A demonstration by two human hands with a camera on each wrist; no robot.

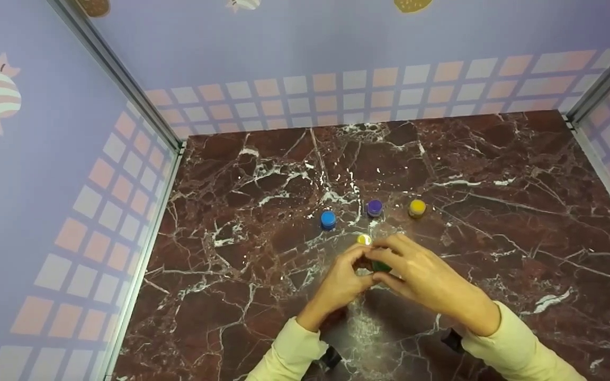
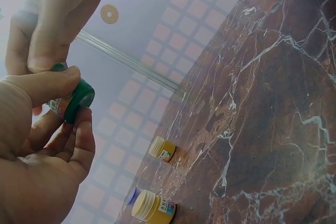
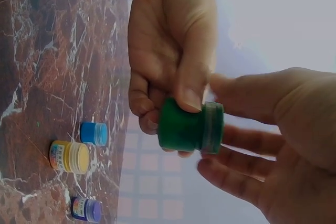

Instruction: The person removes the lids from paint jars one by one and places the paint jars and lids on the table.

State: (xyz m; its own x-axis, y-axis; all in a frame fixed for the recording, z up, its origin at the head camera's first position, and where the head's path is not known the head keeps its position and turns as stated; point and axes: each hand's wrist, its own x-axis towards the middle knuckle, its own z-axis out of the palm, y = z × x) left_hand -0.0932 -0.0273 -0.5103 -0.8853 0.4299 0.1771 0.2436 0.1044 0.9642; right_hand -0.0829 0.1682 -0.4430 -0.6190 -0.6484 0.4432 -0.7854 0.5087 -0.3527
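A small green paint jar (image 3: 181, 125) is held in the air, its clear-edged lid (image 3: 213, 128) toward my right hand. My left hand (image 1: 343, 280) grips the body between thumb and fingers. The thumb and fingertips of my right hand (image 1: 427, 275) pinch around the lid end, as the right wrist view shows. In the head view most of the jar is hidden by the fingers. Just beyond the hands stands a yellow paint jar (image 1: 364, 240), partly covered by them.
Farther back on the dark marbled table (image 1: 262, 254) stand a blue jar (image 1: 328, 220), a purple jar (image 1: 374, 208) and another yellow jar (image 1: 417, 208). Pale purple panels (image 1: 294, 53) with checkered borders enclose the table at the back and sides.
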